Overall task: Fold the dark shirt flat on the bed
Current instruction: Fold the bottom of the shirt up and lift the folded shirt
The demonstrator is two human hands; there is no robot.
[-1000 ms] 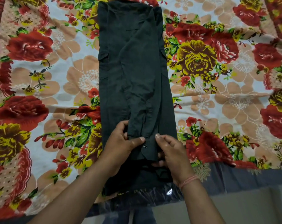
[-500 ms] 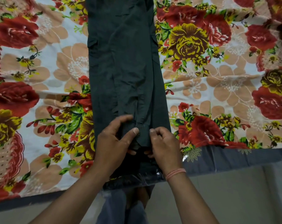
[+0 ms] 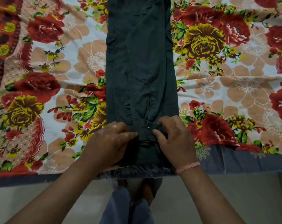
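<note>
The dark shirt (image 3: 140, 65) lies on the bed as a long narrow strip, both sides folded in, running from the top of the view to the near bed edge. A sleeve lies along its middle, its cuff with a metal snap near my hands. My left hand (image 3: 112, 143) rests on the shirt's near left part, fingers curled on the cloth beside the cuff. My right hand (image 3: 172, 139) pinches the cuff and near right part; a pink thread circles that wrist.
A floral bedsheet (image 3: 226, 75) in red, yellow and peach covers the bed on both sides of the shirt. The bed's grey edge (image 3: 234, 160) runs across the lower view. Below it are pale floor and my legs (image 3: 129, 207) in blue trousers.
Both hands have slid toward the near end of the shirt and spread slightly apart. The view has shifted so the bed edge and floor show more.
</note>
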